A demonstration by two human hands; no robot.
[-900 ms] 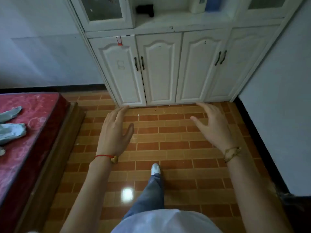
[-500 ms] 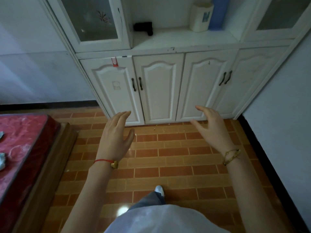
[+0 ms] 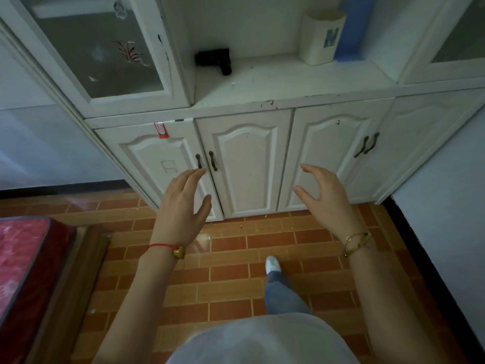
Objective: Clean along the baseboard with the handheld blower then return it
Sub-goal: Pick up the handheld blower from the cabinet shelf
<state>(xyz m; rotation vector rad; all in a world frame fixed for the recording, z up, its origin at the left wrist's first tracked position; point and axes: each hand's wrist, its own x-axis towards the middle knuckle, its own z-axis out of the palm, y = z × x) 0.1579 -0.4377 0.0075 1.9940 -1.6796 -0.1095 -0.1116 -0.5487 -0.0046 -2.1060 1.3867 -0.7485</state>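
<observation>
A small black handheld blower (image 3: 215, 60) lies on the open white shelf of the cabinet (image 3: 288, 82), near the shelf's left side. My left hand (image 3: 181, 206) is held out in front of the lower cabinet doors, fingers straight and empty. My right hand (image 3: 328, 195) hovers level with it to the right, fingers loosely spread, holding nothing. Both hands are well below the blower. A dark baseboard (image 3: 63, 186) runs along the left wall, and another baseboard (image 3: 430, 264) follows the right wall. Small crumbs (image 3: 241, 227) lie on the tiles at the cabinet's foot.
A white container (image 3: 321, 35) and a blue bottle (image 3: 354, 27) stand at the shelf's back right. A glass cabinet door (image 3: 99, 48) is at upper left. A red-covered bed with a wooden frame (image 3: 60, 285) fills the left. My foot (image 3: 272, 264) is on the brick-patterned floor.
The view has risen and moved closer to the cabinet, bringing the shelf and blower into fuller sight. Both hands have lifted from over the floor to in front of the lower doors.
</observation>
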